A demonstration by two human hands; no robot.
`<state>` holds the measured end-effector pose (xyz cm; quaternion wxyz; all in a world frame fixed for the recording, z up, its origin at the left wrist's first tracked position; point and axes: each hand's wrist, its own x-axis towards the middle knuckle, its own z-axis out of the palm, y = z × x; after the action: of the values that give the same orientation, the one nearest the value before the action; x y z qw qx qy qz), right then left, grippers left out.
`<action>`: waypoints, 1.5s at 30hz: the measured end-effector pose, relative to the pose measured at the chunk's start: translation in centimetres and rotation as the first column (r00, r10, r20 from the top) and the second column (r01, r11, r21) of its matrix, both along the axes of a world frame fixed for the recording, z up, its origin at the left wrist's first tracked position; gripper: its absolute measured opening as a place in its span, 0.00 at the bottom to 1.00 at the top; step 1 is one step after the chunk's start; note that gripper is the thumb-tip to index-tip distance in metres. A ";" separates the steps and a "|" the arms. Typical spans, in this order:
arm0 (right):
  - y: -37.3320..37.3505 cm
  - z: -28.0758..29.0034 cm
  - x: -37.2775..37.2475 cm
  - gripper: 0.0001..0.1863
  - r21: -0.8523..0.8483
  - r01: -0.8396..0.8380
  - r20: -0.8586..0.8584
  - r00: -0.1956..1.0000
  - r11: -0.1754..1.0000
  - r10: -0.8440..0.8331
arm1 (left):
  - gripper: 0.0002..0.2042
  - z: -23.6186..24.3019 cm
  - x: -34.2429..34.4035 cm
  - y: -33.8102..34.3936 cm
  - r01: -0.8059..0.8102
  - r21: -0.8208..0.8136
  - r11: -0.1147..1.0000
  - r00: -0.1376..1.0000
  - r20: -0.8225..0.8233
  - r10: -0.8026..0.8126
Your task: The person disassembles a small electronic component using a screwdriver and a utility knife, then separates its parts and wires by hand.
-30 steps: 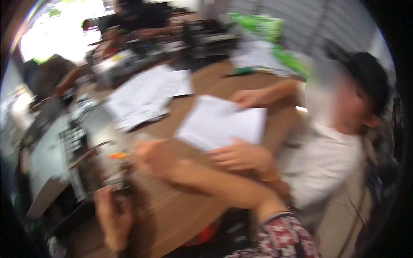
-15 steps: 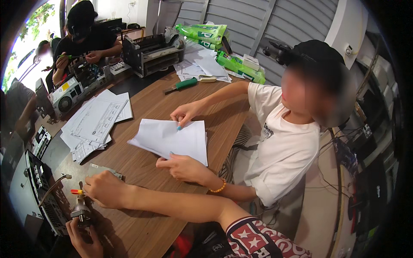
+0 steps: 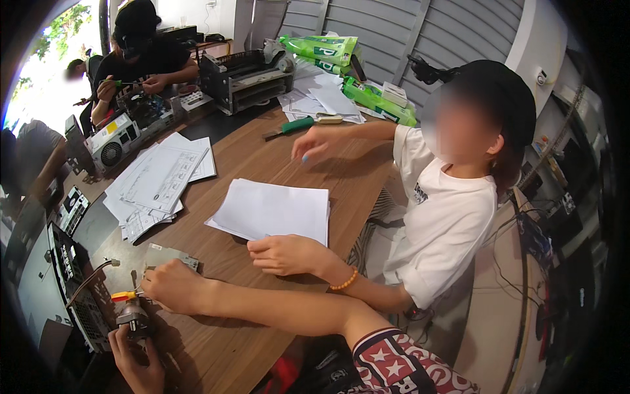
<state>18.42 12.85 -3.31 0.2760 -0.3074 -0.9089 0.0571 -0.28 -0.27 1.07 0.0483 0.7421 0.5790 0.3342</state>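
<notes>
while the left hand grasps one metal part at the near left corner of the table, the right hand is clenched just beyond it, next to one yellow-and-red handle; whether its fingers pinch the handle's thin shaft i cannot tell. one metal case with a grille stands along the left edge, and one flat metal plate lies just past the right hand. farther off, one stack of blank sheets lies toward the right edge, one hand of a co-worker at its near side, the other raised beyond it. one spread of printed sheets lies toward the left edge. near the far edge are one green-handled tool, one boxy chassis and at least three green packs.
</notes>
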 end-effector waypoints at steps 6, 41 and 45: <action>-0.2 0.2 -0.3 0.08 0.017 0.032 -0.113 0.993 0.999 -0.030 | 0.16 -0.3 -0.2 -0.1 -0.016 -0.002 1.000 0.999 -0.032 0.016; -0.7 0.9 -0.7 0.08 0.023 0.013 -0.370 0.929 1.000 -0.004 | 0.21 -2.4 -1.2 0.4 -0.014 0.009 1.000 0.998 0.059 0.013; -0.7 0.8 -0.7 0.08 -0.004 0.006 -0.286 0.958 1.000 -0.007 | 0.21 -2.6 -1.3 0.5 -0.023 0.006 1.000 0.997 0.073 0.022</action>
<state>17.75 12.13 -2.54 0.4043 -0.2992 -0.8583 0.1015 -1.56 0.24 -1.54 0.0629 0.7231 0.5839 0.3636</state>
